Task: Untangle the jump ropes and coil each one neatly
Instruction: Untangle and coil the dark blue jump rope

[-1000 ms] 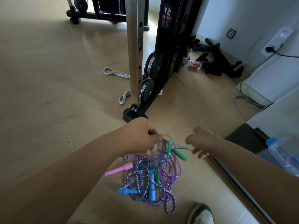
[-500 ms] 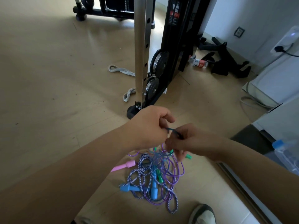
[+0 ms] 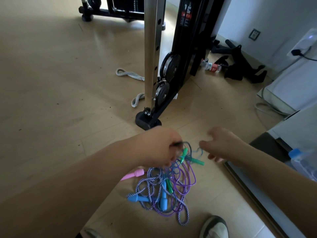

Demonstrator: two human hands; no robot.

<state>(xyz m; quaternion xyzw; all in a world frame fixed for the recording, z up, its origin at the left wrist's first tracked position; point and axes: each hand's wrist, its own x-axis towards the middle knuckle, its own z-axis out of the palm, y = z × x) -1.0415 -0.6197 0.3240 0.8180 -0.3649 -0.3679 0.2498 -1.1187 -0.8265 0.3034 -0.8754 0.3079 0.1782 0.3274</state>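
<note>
Dim interior under uneven daylight. Light entered from behind the exercise machine point(image 3: 192, 48), leaving a bright patch on the floor point(image 3: 60, 74) at top centre and a pale glare streak down the steel post point(image 3: 151, 48). The wall point(image 3: 274, 18) at right read bluish white (nearly overexposed). Both forearms were underexposed. Motion blur smeared the left hand point(image 3: 159, 148), the right hand point(image 3: 224, 146) and the green handle point(image 3: 197, 161) between them. The jump ropes point(image 3: 164, 189) lying lower were sharper. Wide-angle distortion curved the floor seams and tilted the post. The water bottle point(image 3: 303, 160) at the right edge was soft.
</note>
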